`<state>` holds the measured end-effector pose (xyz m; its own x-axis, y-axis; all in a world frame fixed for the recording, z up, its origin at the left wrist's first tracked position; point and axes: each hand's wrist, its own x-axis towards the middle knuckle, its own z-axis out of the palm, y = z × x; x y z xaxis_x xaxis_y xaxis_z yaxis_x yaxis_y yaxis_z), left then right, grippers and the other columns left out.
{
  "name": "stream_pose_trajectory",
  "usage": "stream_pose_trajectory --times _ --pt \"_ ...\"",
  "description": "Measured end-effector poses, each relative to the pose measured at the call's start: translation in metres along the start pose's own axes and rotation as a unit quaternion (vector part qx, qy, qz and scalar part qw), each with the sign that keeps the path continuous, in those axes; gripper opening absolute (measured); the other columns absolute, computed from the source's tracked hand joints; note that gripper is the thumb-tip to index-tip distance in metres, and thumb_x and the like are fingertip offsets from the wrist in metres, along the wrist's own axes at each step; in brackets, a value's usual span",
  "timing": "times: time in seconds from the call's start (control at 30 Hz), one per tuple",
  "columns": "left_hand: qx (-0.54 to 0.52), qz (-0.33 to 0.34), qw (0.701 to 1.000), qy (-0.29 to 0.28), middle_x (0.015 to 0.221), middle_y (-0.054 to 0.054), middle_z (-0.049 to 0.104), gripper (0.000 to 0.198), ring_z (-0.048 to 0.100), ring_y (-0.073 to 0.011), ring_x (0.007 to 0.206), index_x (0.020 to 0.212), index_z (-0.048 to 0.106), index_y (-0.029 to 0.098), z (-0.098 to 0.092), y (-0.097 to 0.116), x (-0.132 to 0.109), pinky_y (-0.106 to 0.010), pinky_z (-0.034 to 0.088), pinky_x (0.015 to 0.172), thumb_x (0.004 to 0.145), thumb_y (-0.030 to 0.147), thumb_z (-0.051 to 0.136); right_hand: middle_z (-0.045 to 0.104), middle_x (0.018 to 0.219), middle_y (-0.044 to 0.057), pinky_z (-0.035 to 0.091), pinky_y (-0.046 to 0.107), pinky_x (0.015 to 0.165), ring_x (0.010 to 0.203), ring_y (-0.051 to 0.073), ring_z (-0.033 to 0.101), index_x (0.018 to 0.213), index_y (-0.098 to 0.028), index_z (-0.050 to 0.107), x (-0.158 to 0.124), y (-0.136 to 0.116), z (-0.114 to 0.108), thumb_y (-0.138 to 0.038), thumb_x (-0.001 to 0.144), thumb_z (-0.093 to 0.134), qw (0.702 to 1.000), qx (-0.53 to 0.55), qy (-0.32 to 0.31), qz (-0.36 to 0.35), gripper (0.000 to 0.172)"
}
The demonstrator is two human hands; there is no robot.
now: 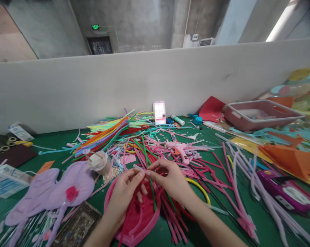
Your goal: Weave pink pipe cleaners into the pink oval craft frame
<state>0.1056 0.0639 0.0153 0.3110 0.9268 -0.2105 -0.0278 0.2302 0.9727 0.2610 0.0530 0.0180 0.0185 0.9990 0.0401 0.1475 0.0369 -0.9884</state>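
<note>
Above a pink leaf-like piece with a raised rim [147,233], my left hand [126,187] and my right hand [170,180] meet, thumbs and forefingers pinched together. A short pale pink pipe cleaner [137,167] shows at the fingertips, and both hands grip it; most of it is hidden by the fingers. Green pipe cleaners [152,192] pass just under my right hand. A pink hot glue gun [179,149] lies beyond my right hand. To the left of my left hand stands a paper cup [100,163] with sticks in it.
Bundled coloured pipe cleaners [106,137] lie at the back against a white partition [119,92]. Purple butterfly-like shapes [54,192] and a dark tray [77,223] sit at left. A pink bin [260,116], orange paper [288,159] and a purple packet [285,192] are at right.
</note>
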Motion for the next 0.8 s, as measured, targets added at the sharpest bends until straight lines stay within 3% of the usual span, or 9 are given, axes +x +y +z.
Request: stream_pose_trajectory --times 0.17,0.37,0.6,0.8 --pt "0.001 -0.013 1.000 0.014 0.053 0.002 0.061 0.034 0.050 -0.0080 0.036 0.078 0.063 0.013 0.0012 0.0029 -0.0014 -0.018 0.044 0.036 0.077 0.046 0.068 0.069 0.072 0.002 0.042 0.024 0.055 0.062 0.014 0.060 0.082 -0.017 0.070 -0.0013 0.0015 0.0029 -0.028 0.081 0.064 0.999 -0.039 0.000 -0.002 0.013" --pt "-0.016 -0.014 1.000 0.021 0.070 -0.001 0.066 0.033 0.063 -0.0122 0.053 0.081 0.063 0.013 0.0019 0.0034 -0.0001 -0.020 0.052 0.043 0.070 0.042 0.075 0.068 0.076 0.004 0.044 0.026 0.060 0.069 0.016 0.061 0.081 -0.016 0.068 -0.0004 -0.0006 0.0011 -0.028 0.079 0.064 0.999 -0.024 0.024 -0.008 0.013" --pt "0.016 0.017 1.000 0.000 0.052 0.005 0.058 0.035 0.045 -0.0041 0.033 0.081 0.059 0.015 0.0000 -0.0014 -0.0021 -0.013 0.037 0.031 0.076 0.048 0.069 0.063 0.062 -0.001 0.045 0.023 0.047 0.048 0.010 0.054 0.078 -0.014 0.064 0.0003 -0.0022 0.0001 -0.044 0.070 0.073 0.987 0.128 -0.056 0.080 0.032" --pt "0.002 0.009 1.000 -0.003 0.061 0.002 0.062 0.032 0.053 -0.0082 0.042 0.083 0.061 0.015 0.0024 0.0015 -0.0026 -0.019 0.047 0.038 0.074 0.043 0.071 0.062 0.060 -0.002 0.045 0.020 0.045 0.047 0.009 0.053 0.074 -0.014 0.065 -0.0003 -0.0032 -0.0007 -0.044 0.067 0.077 0.990 0.118 -0.034 0.076 0.033"
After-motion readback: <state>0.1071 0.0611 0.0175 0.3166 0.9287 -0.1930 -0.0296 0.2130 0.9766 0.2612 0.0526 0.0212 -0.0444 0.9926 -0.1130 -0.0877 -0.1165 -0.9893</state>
